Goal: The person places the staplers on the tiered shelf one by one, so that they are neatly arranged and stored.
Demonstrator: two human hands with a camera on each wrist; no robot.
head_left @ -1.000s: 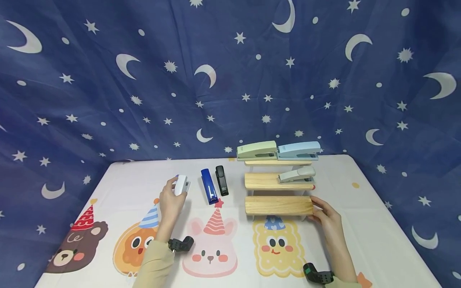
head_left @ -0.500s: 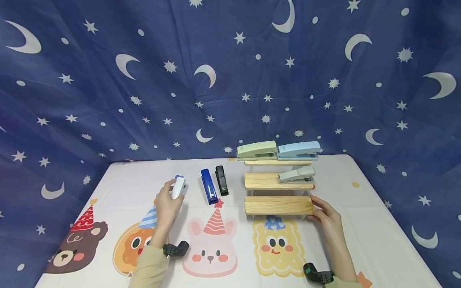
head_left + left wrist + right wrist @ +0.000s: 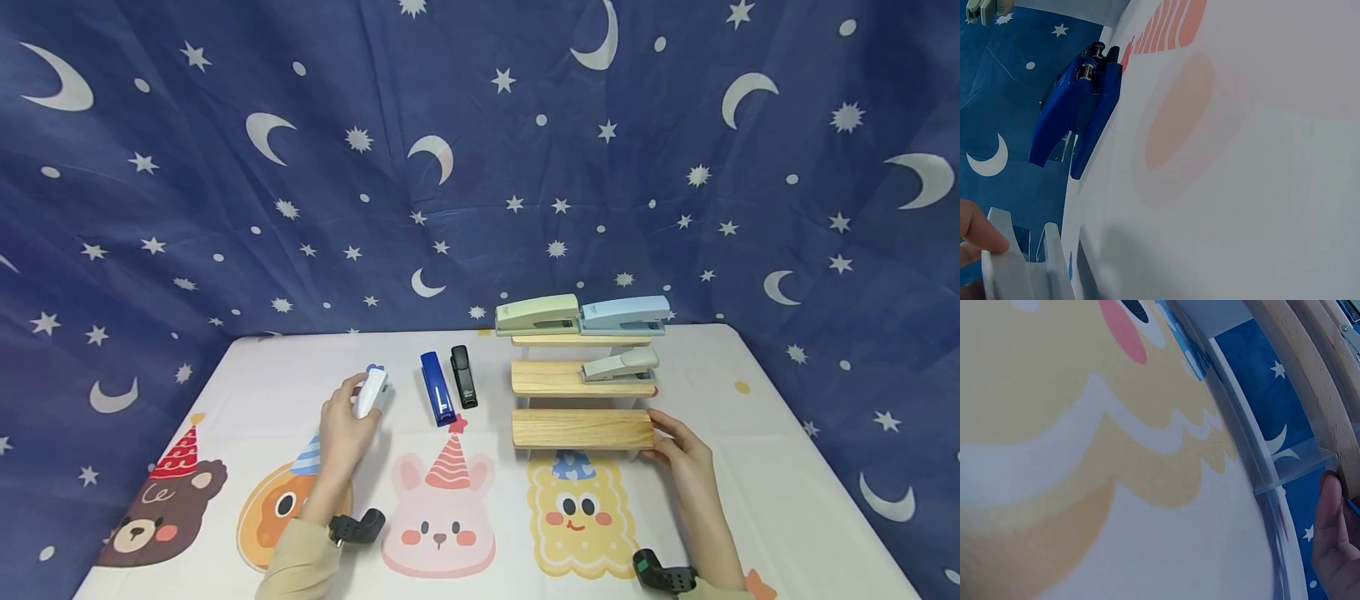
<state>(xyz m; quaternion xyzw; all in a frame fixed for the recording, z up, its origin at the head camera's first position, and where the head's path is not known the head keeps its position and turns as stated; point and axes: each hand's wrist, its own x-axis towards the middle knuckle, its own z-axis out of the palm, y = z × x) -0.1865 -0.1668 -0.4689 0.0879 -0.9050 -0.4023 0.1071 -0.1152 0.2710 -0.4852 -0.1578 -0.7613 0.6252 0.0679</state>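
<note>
My left hand grips a white stapler at the left of the table, fingers along its far side. In the left wrist view, fingertips press on the top arm of that white stapler, whose jaws stand apart. To its right lie a blue stapler and a black stapler, side by side. My right hand holds the right end of the lowest wooden step of a tiered display rack. In the right wrist view, the thumb lies against the wooden board's end, beside a clear support.
On the rack's top step stand a light green stapler and a light blue stapler. A pale grey stapler sits on the right of the middle step. A starry blue curtain hangs behind the cartoon-printed tablecloth.
My left hand has drawn slightly left and toward me, with the white stapler in its grip. My right hand stays at the rack's lowest step.
</note>
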